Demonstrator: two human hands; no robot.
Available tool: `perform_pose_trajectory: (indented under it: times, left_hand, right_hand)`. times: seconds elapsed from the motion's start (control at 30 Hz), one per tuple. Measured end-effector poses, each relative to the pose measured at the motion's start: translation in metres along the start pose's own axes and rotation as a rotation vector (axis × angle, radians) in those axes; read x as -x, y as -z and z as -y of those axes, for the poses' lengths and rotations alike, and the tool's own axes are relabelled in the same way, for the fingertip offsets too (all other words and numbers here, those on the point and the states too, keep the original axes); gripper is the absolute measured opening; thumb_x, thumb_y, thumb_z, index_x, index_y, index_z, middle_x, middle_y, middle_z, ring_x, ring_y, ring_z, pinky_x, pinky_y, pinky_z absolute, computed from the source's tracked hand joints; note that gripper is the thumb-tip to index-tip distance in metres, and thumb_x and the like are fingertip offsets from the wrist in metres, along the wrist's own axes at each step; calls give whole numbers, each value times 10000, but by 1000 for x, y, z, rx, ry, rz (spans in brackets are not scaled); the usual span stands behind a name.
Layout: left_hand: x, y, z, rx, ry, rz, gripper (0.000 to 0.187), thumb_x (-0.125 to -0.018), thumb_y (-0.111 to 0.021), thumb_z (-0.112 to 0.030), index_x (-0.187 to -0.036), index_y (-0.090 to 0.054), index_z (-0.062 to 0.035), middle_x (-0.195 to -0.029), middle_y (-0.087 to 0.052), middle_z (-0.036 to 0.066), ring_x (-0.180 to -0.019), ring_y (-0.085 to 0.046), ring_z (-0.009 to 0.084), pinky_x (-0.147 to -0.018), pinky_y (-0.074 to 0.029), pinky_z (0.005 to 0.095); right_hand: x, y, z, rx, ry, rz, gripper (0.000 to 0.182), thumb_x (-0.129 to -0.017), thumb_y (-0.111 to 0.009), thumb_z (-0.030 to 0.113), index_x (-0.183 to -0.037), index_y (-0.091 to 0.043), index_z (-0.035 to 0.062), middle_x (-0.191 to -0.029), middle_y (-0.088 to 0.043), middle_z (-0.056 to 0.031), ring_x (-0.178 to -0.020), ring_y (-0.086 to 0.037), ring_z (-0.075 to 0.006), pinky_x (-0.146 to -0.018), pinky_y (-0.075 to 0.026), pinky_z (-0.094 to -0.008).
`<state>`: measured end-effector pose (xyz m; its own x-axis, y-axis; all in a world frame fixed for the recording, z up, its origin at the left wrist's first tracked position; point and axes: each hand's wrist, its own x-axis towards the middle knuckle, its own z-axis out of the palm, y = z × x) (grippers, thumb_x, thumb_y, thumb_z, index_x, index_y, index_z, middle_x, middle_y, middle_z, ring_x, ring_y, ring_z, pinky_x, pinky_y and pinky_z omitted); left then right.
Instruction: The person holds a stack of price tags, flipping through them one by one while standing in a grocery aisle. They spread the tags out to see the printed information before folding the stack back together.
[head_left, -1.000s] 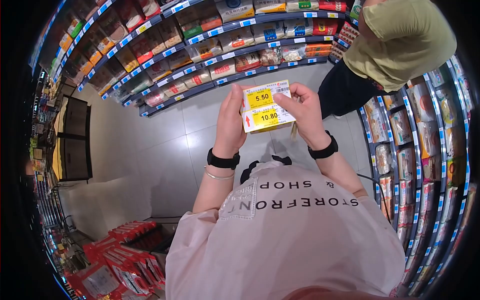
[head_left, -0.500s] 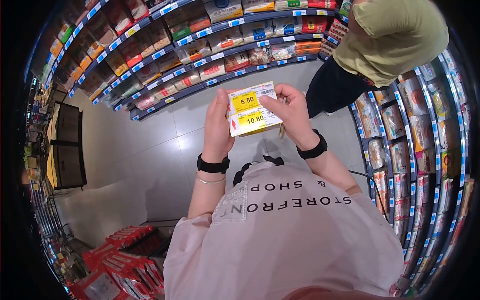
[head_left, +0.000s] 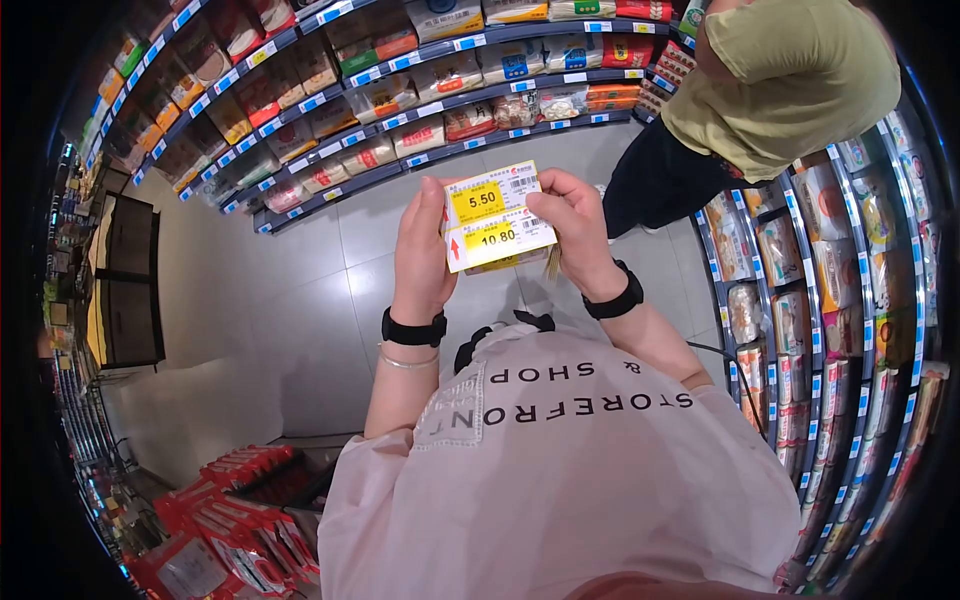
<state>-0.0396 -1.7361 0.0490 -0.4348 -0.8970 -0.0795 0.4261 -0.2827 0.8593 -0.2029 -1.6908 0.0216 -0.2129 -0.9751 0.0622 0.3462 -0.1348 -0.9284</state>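
Note:
My left hand is closed around the left edge of a small stack of yellow and white price tags, its thumb along the side. From the other side my right hand grips the same tags, thumb pressed on their face near the right edge. One tag reads 5.50, the one below it 10.80, with a red arrow at its left. Part of another yellow tag peeks out underneath. Tan strips stick out below my right hand. Both wrists wear black bands, and a bracelet circles my left forearm.
Shelves of packaged goods curve across the front, and more shelves run down the right. A person in a yellow-green top stands close at the front right. Red packages are stacked at the lower left beside me.
The tags and both my hands have shifted slightly left in view, along with the surroundings. The tags tilt a little differently; my hold on them stays the same.

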Motion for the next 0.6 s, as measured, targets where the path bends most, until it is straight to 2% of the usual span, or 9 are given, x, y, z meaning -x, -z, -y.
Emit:
perform_pose_trajectory:
  times: [0.33, 0.53, 0.6]
  left_hand:
    - [0, -3, 3, -7, -7, 9, 449, -989, -362, -397, -1046, -523, 19, -928, -619, 92, -816, -628, 116, -705, -515, 246]
    - [1, -6, 6, -26, -19, 5, 447, -996, -348, -386, -1044, -526, 21, -935, -619, 93, -818, -623, 119, -726, -512, 254]
    - [1, -7, 8, 0, -4, -59, 440, -1001, -336, -372, -1039, -529, 22, -946, -617, 94, -834, -618, 122, -749, -505, 262]
  right_hand:
    - [0, 3, 2, -39, 6, 6, 174, -808, -580, 120, -877, -604, -38, -748, -566, -3, -688, -501, -43, -638, -405, -204]
    - [3, 5, 5, -70, -41, -4, 144, -813, -577, 86, -887, -597, -36, -778, -592, -11, -703, -531, -45, -639, -423, -200]
    - [4, 8, -1, -49, -6, -11, 133, -815, -578, 76, -890, -595, -32, -790, -599, -13, -707, -539, -44, -636, -429, -198]
